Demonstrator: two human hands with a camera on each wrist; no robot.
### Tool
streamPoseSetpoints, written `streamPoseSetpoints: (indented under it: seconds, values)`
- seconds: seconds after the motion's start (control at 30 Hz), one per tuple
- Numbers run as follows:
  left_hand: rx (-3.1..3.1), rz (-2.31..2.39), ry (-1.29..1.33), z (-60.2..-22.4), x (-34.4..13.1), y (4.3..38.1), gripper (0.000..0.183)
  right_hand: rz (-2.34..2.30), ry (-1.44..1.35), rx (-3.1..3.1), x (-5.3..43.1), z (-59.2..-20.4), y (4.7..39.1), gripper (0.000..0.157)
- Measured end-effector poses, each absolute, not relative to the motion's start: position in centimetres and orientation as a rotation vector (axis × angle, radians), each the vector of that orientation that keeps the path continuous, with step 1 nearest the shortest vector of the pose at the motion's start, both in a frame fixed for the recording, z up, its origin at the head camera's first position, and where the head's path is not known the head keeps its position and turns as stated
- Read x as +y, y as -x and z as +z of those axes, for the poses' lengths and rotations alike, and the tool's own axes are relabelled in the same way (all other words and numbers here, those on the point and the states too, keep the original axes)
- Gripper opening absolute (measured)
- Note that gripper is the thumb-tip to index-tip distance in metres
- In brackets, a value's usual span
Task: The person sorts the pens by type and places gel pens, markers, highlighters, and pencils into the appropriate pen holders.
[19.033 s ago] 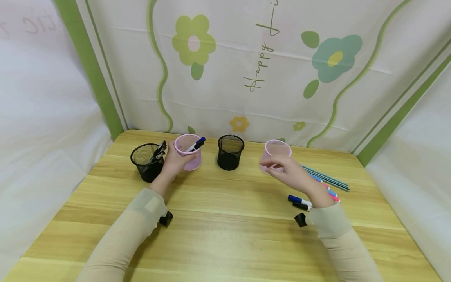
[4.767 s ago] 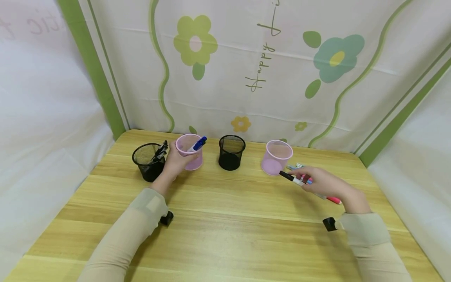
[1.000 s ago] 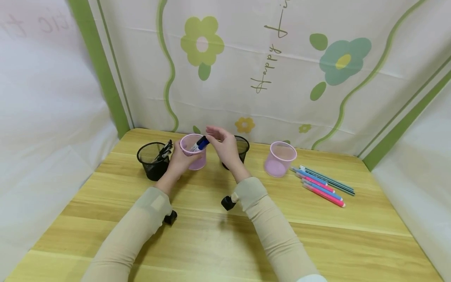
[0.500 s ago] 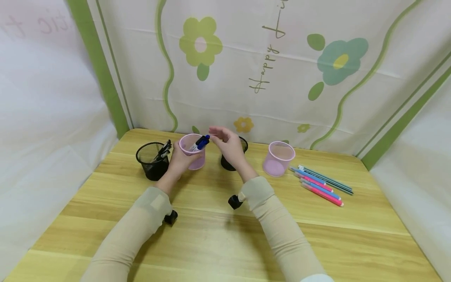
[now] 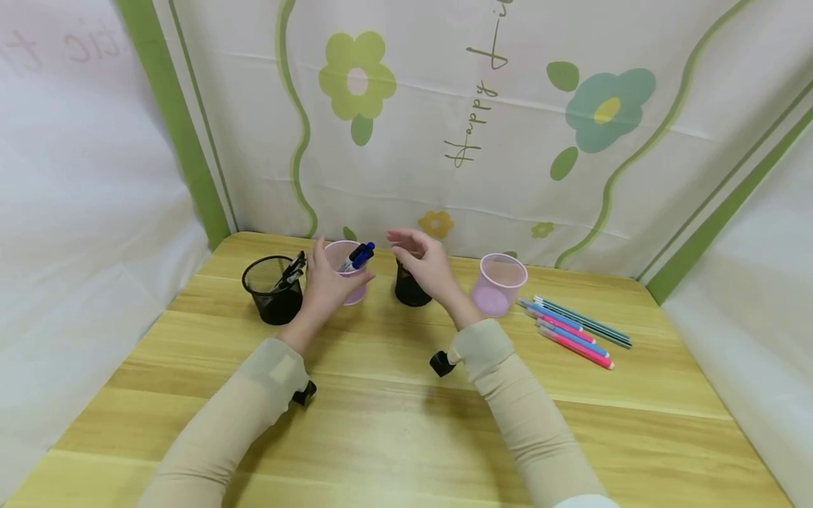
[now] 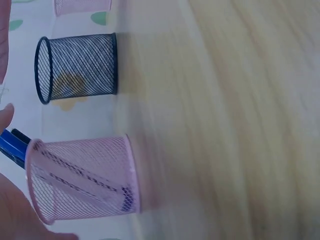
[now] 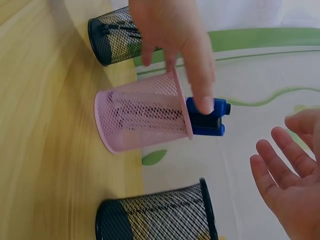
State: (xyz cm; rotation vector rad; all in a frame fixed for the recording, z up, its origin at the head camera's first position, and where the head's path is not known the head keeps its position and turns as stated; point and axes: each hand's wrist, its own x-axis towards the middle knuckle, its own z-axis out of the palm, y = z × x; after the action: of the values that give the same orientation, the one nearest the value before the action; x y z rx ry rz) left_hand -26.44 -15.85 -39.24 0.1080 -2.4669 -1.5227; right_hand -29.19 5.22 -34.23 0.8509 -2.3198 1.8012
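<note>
My left hand (image 5: pixel 327 286) is beside the left pink mesh pen cup (image 5: pixel 356 295), its fingers spread and thumb straight across the cup's near side. Blue and black capped markers (image 5: pixel 361 257) lean in this cup, caps above the rim. In the right wrist view, the left thumb overlaps the marker caps. My right hand (image 5: pixel 427 267) hovers over a black mesh pen cup (image 5: pixel 411 291), fingers loosely bent and holding nothing. The right wrist view shows those fingers apart from the markers. Left of the left hand stands another black cup (image 5: pixel 277 307) with several black pens (image 5: pixel 292 272).
A second pink cup (image 5: pixel 492 300) stands to the right on the wooden table (image 5: pixel 381 437). Beside it lie several pink and blue felt-tip pens (image 5: pixel 574 342) and thin teal sticks (image 5: pixel 593 323), side by side. A floral curtain (image 5: pixel 406 141) hangs behind the table.
The blue and black markers once lying at the right are now off the table, and more stand in the left pink cup. My left fingers have loosened from it; the right hand has drawn back rightward.
</note>
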Motion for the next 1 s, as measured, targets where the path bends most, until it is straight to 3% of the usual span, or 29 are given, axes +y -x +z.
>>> streamPoseSetpoints:
  seconds: [0.5,1.0]
  values:
    - [-2.077,-1.236,0.417,-36.6,-12.9,25.2,0.072,1.656,-0.903,-2.383,10.9,-32.6,27.6,0.036]
    - [-2.271,-1.446,0.462,-37.4,-8.6,24.5,0.046,1.467,-0.799,-2.369,18.4,-31.9,26.1,0.032]
